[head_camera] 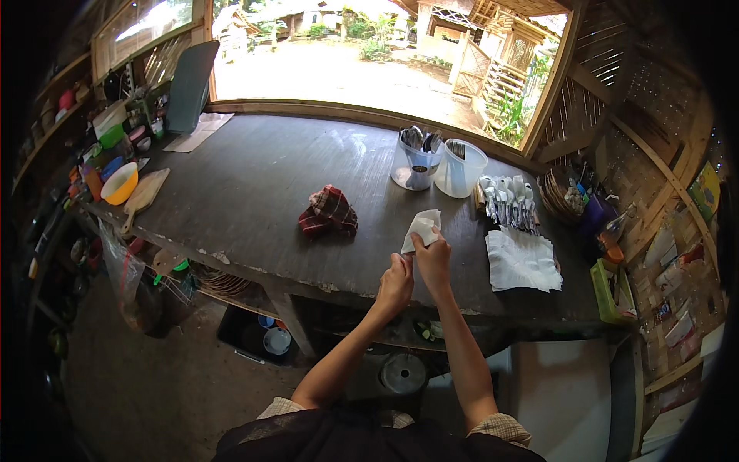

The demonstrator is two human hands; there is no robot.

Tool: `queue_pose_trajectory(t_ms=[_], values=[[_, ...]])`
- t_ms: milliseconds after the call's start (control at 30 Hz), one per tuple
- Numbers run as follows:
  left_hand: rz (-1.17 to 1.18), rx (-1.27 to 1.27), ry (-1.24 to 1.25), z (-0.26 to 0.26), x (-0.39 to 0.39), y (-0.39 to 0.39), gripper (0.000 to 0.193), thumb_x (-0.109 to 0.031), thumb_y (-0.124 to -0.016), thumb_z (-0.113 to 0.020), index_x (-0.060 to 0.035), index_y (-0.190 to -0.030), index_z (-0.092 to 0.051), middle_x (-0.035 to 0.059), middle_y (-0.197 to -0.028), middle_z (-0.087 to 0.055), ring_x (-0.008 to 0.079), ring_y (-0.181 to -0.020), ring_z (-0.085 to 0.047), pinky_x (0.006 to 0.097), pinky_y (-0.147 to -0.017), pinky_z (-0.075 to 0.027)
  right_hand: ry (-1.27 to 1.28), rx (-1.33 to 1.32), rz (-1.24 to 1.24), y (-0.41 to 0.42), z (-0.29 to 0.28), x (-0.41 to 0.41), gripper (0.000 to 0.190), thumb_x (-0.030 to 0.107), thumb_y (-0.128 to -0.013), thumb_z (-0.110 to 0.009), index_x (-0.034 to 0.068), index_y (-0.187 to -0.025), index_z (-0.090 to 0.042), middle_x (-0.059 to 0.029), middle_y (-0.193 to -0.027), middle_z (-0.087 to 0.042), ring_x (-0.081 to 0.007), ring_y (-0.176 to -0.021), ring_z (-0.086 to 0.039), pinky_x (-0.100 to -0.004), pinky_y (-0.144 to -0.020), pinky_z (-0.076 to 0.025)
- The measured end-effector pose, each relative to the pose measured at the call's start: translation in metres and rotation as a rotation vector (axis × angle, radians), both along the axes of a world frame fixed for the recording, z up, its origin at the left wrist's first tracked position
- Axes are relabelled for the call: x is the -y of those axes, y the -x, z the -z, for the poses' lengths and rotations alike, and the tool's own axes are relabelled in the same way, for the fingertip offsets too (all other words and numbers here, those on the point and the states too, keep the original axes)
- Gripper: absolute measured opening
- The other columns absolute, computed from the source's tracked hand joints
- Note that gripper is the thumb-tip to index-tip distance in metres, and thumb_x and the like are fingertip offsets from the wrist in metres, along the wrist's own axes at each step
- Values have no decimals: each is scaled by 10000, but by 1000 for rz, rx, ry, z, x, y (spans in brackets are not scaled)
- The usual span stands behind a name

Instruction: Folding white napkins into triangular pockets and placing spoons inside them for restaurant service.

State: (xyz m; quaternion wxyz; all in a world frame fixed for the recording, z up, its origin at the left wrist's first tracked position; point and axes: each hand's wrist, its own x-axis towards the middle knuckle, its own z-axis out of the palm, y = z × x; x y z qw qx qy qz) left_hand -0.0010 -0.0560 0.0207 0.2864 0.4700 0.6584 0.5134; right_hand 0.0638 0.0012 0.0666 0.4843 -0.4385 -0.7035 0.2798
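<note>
A folded white paper napkin is held over the front part of the dark counter. My right hand pinches it from the right, thumb on top. Closed at its lower end is my left hand; whether anything is wrapped inside is hidden. To the right lies a stack of white napkins. Behind that stack, several napkin-wrapped cutlery bundles rest side by side. Two clear plastic tubs stand farther back: the left tub contains cutlery, and the right tub also has some metal cutlery in it.
A crumpled red plaid cloth lies on the counter, left of my hands. At the left end are a wooden cutting board and a yellow bowl. A green plastic basket sits at the right edge, and a window opening spans the back.
</note>
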Motion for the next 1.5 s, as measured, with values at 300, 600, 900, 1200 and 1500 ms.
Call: queue_pose_trajectory(t_ms=[300, 600, 900, 1200, 1500], values=[[51, 139, -30, 31, -13, 7, 549, -529, -938, -291, -30, -792, -466, 63, -614, -481, 173, -534, -507, 327, -511, -414, -24, 62, 61, -6, -20, 18, 315, 179, -816, -635, -86, -978, -584, -203, -769, -650, -247, -711, -662, -332, -589, -491], [165, 677, -89, 23, -11, 2, 404, -467, -937, -393, -118, -734, -406, -54, -573, -332, 40, -426, -306, 204, -373, -238, -59, -67, 21, -26, -17, 19, 193, 153, -840, -601, -34, -873, -566, -168, -731, -623, -181, -587, -604, -322, -541, -443], [382, 981, 92, 11, 6, 8, 351, -360, -958, -356, -156, -674, -326, -61, -533, -250, 59, -403, -216, 228, -370, -149, -115, -179, -177, -31, -35, 13, 202, 146, -870, -557, 13, -1022, -575, -101, -970, -633, -171, -885, -590, -298, -789, -460], [375, 881, 43, 10, 14, 16, 333, -348, -964, -352, -134, -713, -400, -49, -559, -333, 54, -425, -275, 213, -383, -223, 454, 93, -171, -48, -4, -8, 1005, 266, -711, -773, 111, -1383, -42, -218, -1208, -447, -244, -976, -566, -358, -796, -491], [394, 747, 81, 16, 17, 9, 308, -354, -965, -365, -128, -762, -419, -58, -582, -319, 50, -438, -264, 217, -377, -204, 879, -384, -367, -44, 24, -6, 976, 73, -736, -730, 89, -1370, 10, -184, -1114, -494, -265, -892, -598, -395, -746, -522]])
